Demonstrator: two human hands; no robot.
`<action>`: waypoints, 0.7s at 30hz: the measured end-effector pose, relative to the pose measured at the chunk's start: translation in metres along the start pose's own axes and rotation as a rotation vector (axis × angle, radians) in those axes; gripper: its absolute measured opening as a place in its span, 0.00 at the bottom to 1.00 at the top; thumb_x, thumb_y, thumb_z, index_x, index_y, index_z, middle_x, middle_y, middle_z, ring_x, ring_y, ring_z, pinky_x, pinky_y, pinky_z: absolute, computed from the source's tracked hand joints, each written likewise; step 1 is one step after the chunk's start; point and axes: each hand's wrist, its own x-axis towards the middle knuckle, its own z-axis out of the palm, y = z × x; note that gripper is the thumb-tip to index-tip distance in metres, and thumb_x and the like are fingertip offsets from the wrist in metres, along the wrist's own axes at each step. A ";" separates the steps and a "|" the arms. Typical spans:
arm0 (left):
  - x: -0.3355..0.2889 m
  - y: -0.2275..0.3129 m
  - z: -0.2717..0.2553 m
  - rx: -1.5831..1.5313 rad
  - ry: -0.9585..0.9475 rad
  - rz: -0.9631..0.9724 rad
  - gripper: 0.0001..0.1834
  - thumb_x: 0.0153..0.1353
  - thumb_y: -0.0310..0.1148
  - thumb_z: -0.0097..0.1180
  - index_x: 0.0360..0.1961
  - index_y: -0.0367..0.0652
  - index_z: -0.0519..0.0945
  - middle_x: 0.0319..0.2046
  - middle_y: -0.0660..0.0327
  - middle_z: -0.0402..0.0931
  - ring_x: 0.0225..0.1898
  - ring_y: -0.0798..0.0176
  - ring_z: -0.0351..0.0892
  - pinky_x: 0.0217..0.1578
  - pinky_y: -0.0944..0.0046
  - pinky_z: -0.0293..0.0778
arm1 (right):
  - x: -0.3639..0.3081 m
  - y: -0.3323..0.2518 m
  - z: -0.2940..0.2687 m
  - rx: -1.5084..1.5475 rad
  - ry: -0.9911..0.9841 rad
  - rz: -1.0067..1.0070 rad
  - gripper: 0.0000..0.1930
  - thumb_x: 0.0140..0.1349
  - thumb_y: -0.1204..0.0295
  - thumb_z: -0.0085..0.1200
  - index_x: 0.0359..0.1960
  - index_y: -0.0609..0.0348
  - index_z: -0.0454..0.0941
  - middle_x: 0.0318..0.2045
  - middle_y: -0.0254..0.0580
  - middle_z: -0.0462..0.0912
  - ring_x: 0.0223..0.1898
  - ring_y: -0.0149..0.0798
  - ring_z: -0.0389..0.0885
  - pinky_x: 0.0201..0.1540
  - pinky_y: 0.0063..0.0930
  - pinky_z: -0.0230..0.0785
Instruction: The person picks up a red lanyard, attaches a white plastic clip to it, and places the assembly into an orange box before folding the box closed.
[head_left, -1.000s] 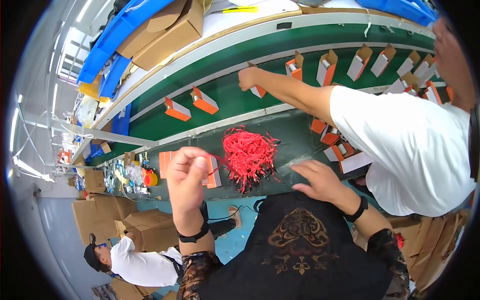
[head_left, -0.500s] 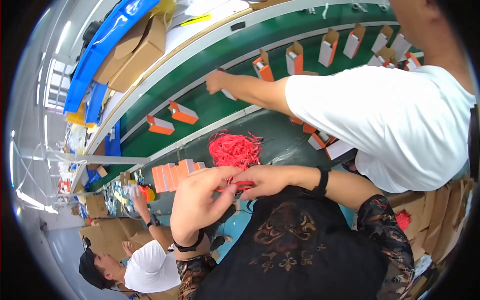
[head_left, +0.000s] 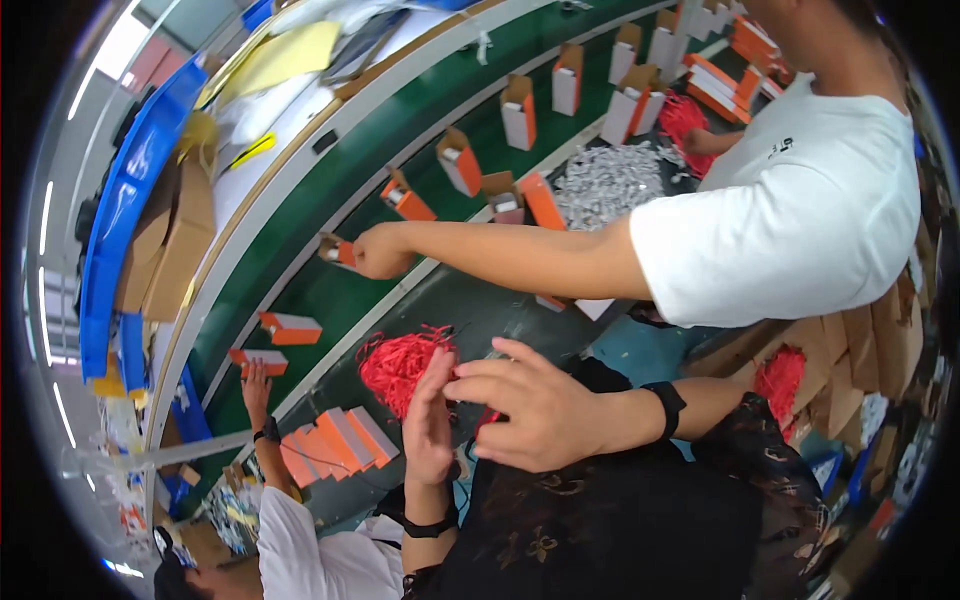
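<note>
Red cords point(head_left: 398, 372) lie heaped on the tabletop point(head_left: 490, 315) near the centre of the frame, just beyond our hands, probably to keep them within reach. Our left hand point(head_left: 428, 428) is open and edge-on, fingers pointing up. Our right hand point(head_left: 535, 412) comes in from the right, fingers spread and bent; we cannot tell whether it grips any cord. At lower left, closed boxes point(head_left: 345, 443) lean in a row, perhaps to save room. Farther up, a co-worker's hand point(head_left: 383, 250) touches an open box point(head_left: 336, 250) on the green belt point(head_left: 345, 302).
</note>
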 end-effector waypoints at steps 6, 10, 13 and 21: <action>0.013 0.013 0.045 0.167 -0.377 -0.261 0.57 0.57 0.77 0.44 0.67 0.32 0.63 0.67 0.43 0.62 0.67 0.47 0.65 0.64 0.52 0.63 | -0.009 0.007 -0.006 -0.081 0.083 0.078 0.09 0.53 0.64 0.64 0.25 0.53 0.78 0.56 0.44 0.76 0.62 0.51 0.71 0.65 0.71 0.51; 0.013 -0.019 0.047 -0.421 -0.153 -0.492 0.33 0.71 0.61 0.40 0.46 0.36 0.74 0.32 0.59 0.71 0.33 0.64 0.71 0.36 0.65 0.67 | -0.022 0.027 -0.024 -0.093 0.149 0.244 0.08 0.55 0.66 0.63 0.26 0.55 0.80 0.51 0.43 0.78 0.55 0.50 0.76 0.64 0.63 0.56; 0.025 -0.011 0.057 -0.441 -0.015 -0.623 0.23 0.76 0.49 0.41 0.32 0.40 0.74 0.15 0.71 0.55 0.17 0.73 0.51 0.22 0.68 0.52 | -0.046 0.061 -0.024 -0.049 0.179 0.295 0.07 0.57 0.68 0.62 0.27 0.56 0.81 0.48 0.42 0.79 0.49 0.48 0.78 0.60 0.50 0.64; 0.005 -0.028 0.031 0.215 0.218 -0.564 0.16 0.74 0.39 0.49 0.31 0.40 0.75 0.15 0.74 0.57 0.15 0.77 0.52 0.18 0.72 0.51 | -0.144 0.240 -0.037 -0.351 0.186 0.936 0.05 0.57 0.69 0.60 0.31 0.55 0.83 0.32 0.41 0.85 0.36 0.47 0.82 0.41 0.41 0.75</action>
